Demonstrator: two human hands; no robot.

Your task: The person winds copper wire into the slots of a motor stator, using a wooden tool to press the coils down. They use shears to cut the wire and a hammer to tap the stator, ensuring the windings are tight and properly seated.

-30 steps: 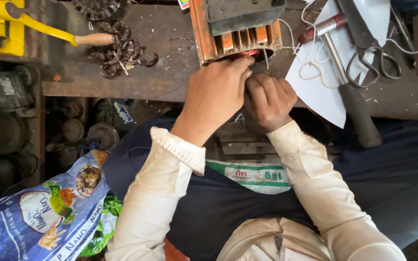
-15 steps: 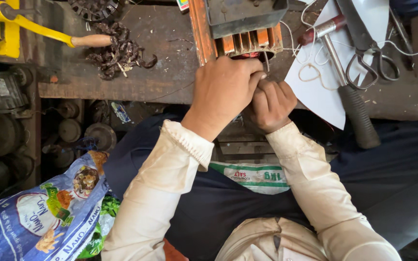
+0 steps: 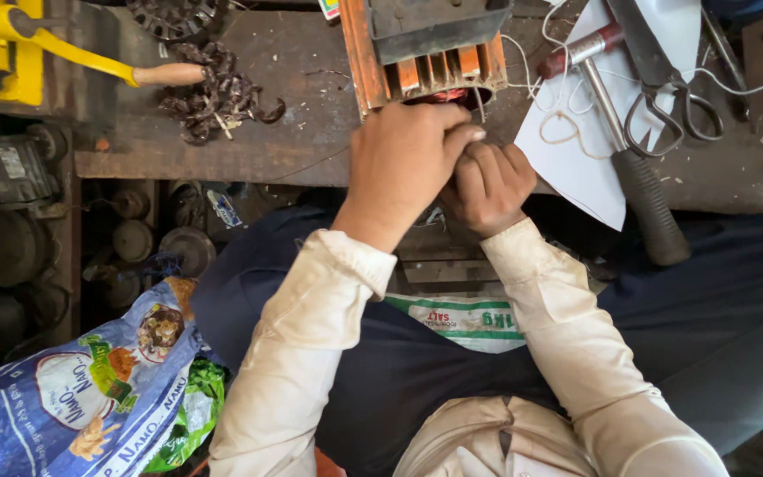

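Observation:
An orange motor stator (image 3: 359, 53) with copper-coloured slots stands at the near edge of the worn workbench (image 3: 311, 141). My left hand (image 3: 399, 163) is curled right in front of it, its fingertips pinched together over my right knuckles, where a thin wire (image 3: 479, 108) rises toward the stator. My right hand (image 3: 492, 185) is a closed fist just below the bench edge, pressed against my left hand. What the fist holds is hidden.
White paper (image 3: 576, 150) with loops of white string, a hammer (image 3: 629, 159) and scissors (image 3: 673, 97) lie to the right. To the left are metal scraps (image 3: 218, 93) and a yellow tool with a wooden handle (image 3: 64, 53). A blue printed sack (image 3: 72, 389) lies on the floor.
My left hand has shifted slightly right and closed tighter over my right fist. My right hand has stayed in place.

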